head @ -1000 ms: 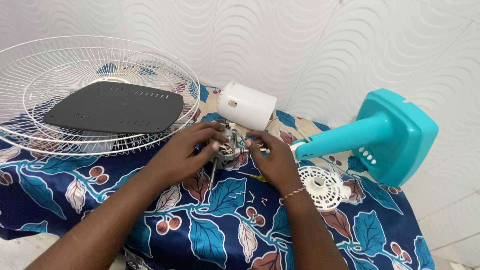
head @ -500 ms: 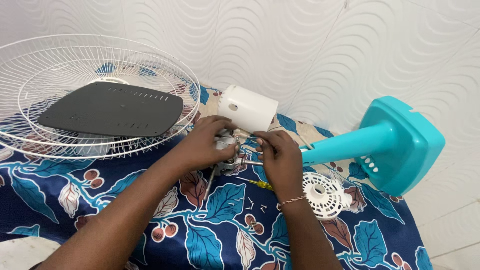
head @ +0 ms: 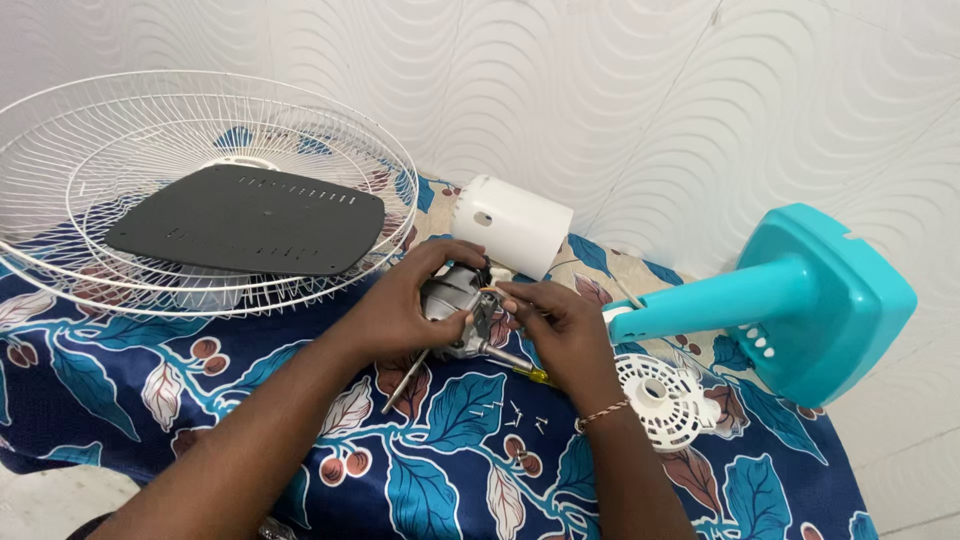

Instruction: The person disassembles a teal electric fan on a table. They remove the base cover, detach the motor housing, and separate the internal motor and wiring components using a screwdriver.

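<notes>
Left hand (head: 400,305) grips a fan motor (head: 452,310); right hand (head: 562,335) pinches its wires. Wire fan guard (head: 120,160), holding a black plate (head: 250,218), lies beyond the left hand.

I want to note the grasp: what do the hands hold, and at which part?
The left hand grips the fan motor around its metal body; the right hand pinches a small part at its front end.

grey fan motor (head: 455,305), tilted
</notes>
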